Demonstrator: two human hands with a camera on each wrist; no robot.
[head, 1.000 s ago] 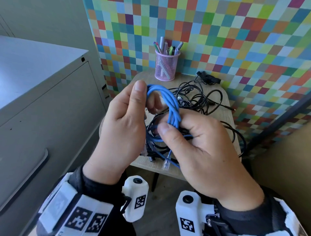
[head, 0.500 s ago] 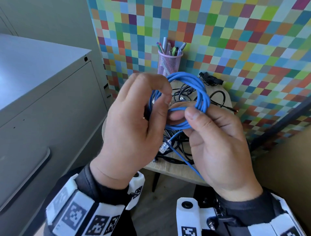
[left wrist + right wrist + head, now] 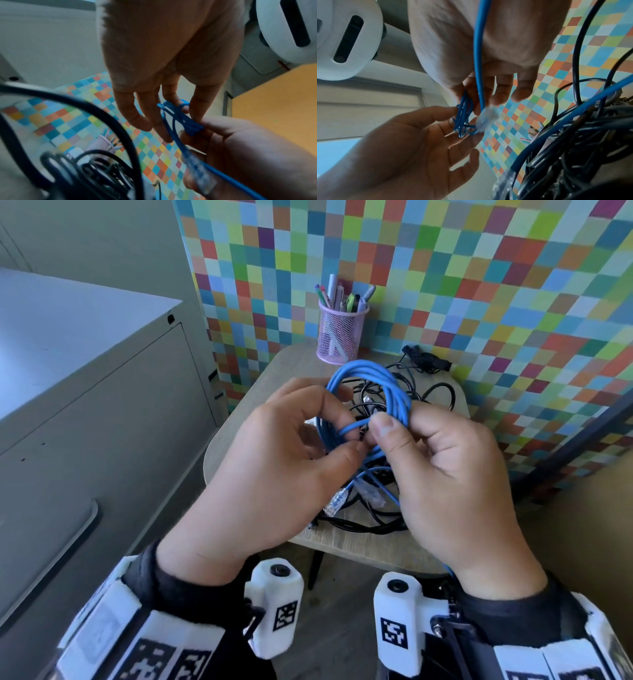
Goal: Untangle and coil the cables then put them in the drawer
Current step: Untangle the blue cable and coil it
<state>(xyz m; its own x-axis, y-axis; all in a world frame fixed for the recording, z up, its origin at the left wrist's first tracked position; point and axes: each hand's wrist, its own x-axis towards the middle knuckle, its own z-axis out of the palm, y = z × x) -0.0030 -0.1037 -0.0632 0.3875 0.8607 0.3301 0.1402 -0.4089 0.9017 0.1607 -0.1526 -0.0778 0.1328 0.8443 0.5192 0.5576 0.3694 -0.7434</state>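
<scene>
hands meet above the table (image 3: pixel 274 364), both on the blue cable (image 3: pixel 373 371), which is wound into a coil and held up between them. left hand (image 3: pixel 274 470) pinches the coil's near side between thumb and curled fingers; in the left wrist view its fingers (image 3: pixel 147 115) bend down around the blue strands. right hand (image 3: pixel 445 470) pinches the coil's right side between thumb and forefinger, and one strand crosses the loop from its thumb toward the left hand. two clear plugs (image 3: pixel 337 501) hang just below the hands on loose blue ends. black cables (image 3: pixel 359 525) lie in a tangle on the table under and beyond the hands, apart from the blue coil as far as the views show. pen cup (image 3: pixel 339 333), pink mesh with pens in it, stands past the hands at the table's far edge against the checkered wall (image 3: pixel 479 285). grey cabinet (image 3: pixel 85 405) stands to the left of the left hand.
</scene>
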